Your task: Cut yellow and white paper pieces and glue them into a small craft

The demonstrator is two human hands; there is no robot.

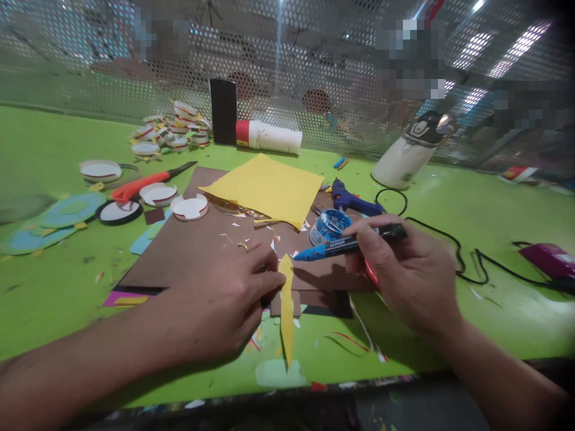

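Note:
A narrow yellow paper strip (287,311), pointed at its lower end, lies at the board's near edge and extends over the green table. My left hand (233,287), a ring on one finger, is closed with its fingertips pinning the strip's upper part. In my right hand (399,269) is a blue-tipped marker (335,244), its tip just right of the strip's top. A red piece (372,275), perhaps a handle, shows beneath that hand; the rest of it is hidden. Behind the hands, a yellow sheet (265,188) rests on a brown board (179,251) among paper scraps.
Beyond the marker are a blue tub (331,224) and a blue glue gun (354,200). An orange-handled cutter (144,184) lies left, near several white rings (191,208). A phone (223,112), white roll (274,137) and white bottle (399,155) stand or lie at the back.

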